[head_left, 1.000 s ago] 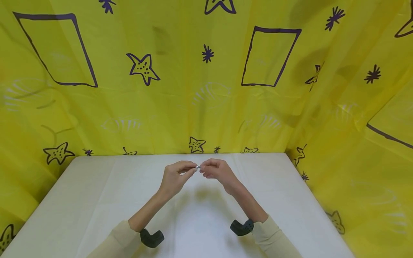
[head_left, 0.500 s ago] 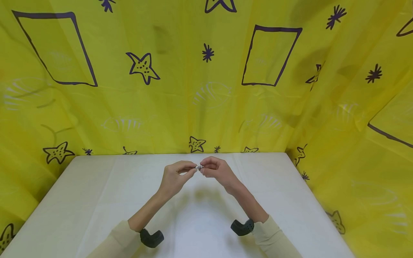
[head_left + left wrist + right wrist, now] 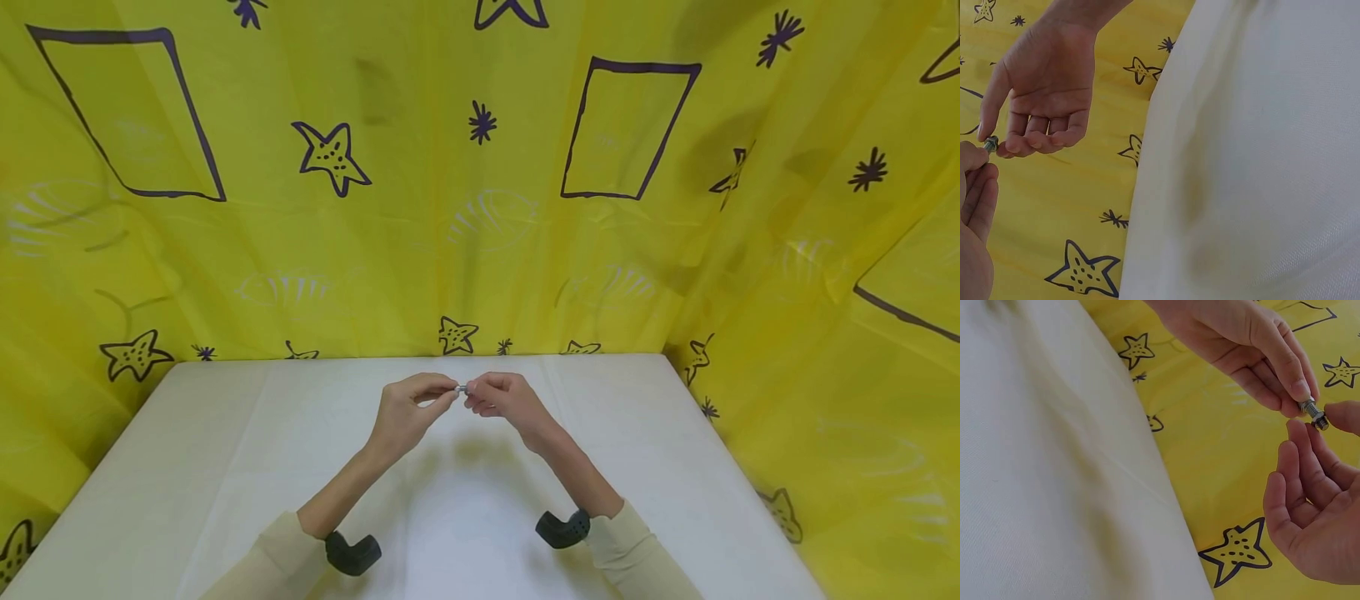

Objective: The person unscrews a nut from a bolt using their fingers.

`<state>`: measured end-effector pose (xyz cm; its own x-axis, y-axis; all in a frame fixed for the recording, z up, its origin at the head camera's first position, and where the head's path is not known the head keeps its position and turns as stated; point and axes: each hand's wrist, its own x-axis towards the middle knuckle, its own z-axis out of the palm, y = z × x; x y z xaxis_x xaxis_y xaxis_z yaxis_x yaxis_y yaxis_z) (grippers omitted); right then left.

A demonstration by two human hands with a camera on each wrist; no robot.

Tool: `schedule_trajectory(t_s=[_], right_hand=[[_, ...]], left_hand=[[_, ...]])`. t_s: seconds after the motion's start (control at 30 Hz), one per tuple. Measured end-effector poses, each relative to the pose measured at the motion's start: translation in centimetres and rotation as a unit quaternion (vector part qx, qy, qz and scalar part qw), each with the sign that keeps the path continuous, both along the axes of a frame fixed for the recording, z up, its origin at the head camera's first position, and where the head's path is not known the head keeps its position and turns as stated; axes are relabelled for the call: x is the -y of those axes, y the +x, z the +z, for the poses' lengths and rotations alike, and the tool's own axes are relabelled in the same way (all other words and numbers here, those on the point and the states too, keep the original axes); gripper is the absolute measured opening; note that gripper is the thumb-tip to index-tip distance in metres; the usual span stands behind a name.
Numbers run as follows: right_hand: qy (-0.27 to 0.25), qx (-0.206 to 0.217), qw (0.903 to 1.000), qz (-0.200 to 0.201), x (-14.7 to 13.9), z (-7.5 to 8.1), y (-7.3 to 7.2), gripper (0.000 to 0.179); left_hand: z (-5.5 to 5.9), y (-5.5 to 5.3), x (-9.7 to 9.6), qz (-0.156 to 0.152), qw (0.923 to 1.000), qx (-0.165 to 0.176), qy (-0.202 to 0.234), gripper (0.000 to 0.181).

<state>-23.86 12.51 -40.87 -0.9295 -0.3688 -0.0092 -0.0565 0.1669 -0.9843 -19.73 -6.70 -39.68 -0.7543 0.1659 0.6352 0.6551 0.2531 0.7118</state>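
A small silvery bolt (image 3: 1311, 409) with a nut (image 3: 1319, 419) on its threads is held in the air between both hands. My left hand (image 3: 404, 414) pinches the bolt's head end between thumb and fingertips, hiding most of the head. From the other side, my right hand (image 3: 514, 407) has its thumb and index finger at the nut; its other fingers are loosely bent, as the right wrist view shows. In the left wrist view the bolt (image 3: 990, 144) appears small, between the left hand (image 3: 974, 206) and the right hand (image 3: 1050, 81).
A white-covered table (image 3: 465, 517) lies below the hands, with their soft shadows on it. A yellow curtain (image 3: 405, 250) with dark star and frame drawings hangs behind and along the sides. Black devices (image 3: 352, 554) sit at both wrists.
The right fingers spread apart half a second ago, baring more of the bolt, and now are back together around its end. My left hand keeps its place and pinch.
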Motion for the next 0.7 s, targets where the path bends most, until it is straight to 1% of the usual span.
schedule_trajectory(t_s=[0.13,0.37,0.57,0.7], right_hand=[[-0.01,-0.005,0.9999,0.007,-0.09,-0.09,0.06,0.026],[-0.027,-0.024,0.999,0.025,-0.32,-0.29,-0.14,0.021],[-0.029,-0.02,0.999,0.027,-0.31,-0.09,0.02,0.026],[-0.015,-0.01,0.9996,0.023,-0.29,-0.09,0.02,0.029]], left_hand=[[-0.06,-0.02,0.01,-0.004,1.0,0.0,0.0,0.014],[-0.25,-0.2,0.04,-0.011,0.9999,-0.013,0.003,0.015],[-0.31,-0.23,0.05,-0.011,0.9999,-0.013,0.003,0.015],[-0.31,-0.22,0.05,-0.01,0.9999,-0.013,0.001,0.015]])
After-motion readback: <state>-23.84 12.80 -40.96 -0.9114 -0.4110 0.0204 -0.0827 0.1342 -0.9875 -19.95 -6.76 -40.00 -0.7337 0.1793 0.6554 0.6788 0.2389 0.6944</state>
